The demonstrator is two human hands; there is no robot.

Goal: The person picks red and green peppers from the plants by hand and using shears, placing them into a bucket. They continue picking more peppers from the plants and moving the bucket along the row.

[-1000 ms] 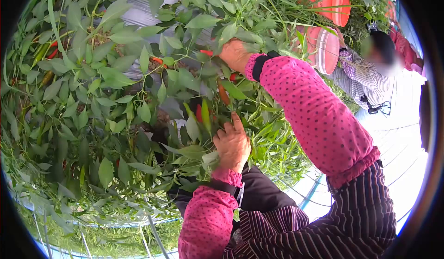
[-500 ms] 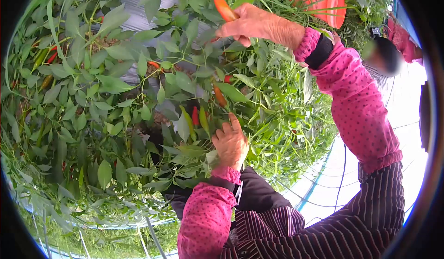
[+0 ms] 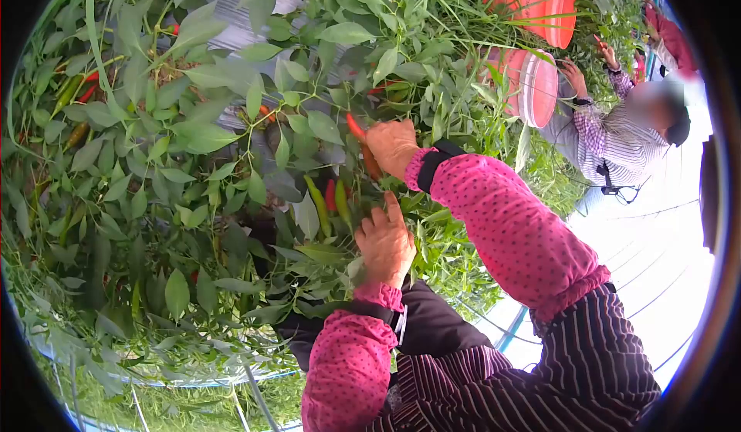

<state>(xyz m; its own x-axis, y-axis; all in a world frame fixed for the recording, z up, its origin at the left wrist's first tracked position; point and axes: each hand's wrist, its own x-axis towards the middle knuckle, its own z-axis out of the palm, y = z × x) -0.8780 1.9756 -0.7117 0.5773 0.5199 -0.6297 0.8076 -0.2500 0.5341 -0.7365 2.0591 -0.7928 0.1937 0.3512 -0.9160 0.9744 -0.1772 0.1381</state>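
My left hand (image 3: 386, 243) is among the leaves of a pepper plant, index finger extended and the others curled; what it grips is hidden. Its fingertip is just below a brownish-orange pepper (image 3: 370, 163). Right above, my right hand (image 3: 392, 146) is closed around a red pepper (image 3: 354, 126), whose tip sticks out to the left. The same hand touches the top of the brownish-orange pepper. Left of my left hand hang two green peppers (image 3: 317, 204) with a red one (image 3: 330, 195) between them.
An orange-red bucket (image 3: 552, 11) and a pink bucket with a white rim (image 3: 538, 89) stand at the upper right. Another person (image 3: 617, 135) works beyond them, and a further person in red is behind. Dense pepper plants (image 3: 177, 293) fill the left side.
My right hand has come down and slightly right with its pepper, close to my left hand, which has barely moved. The pink bucket and more of the other person now show.
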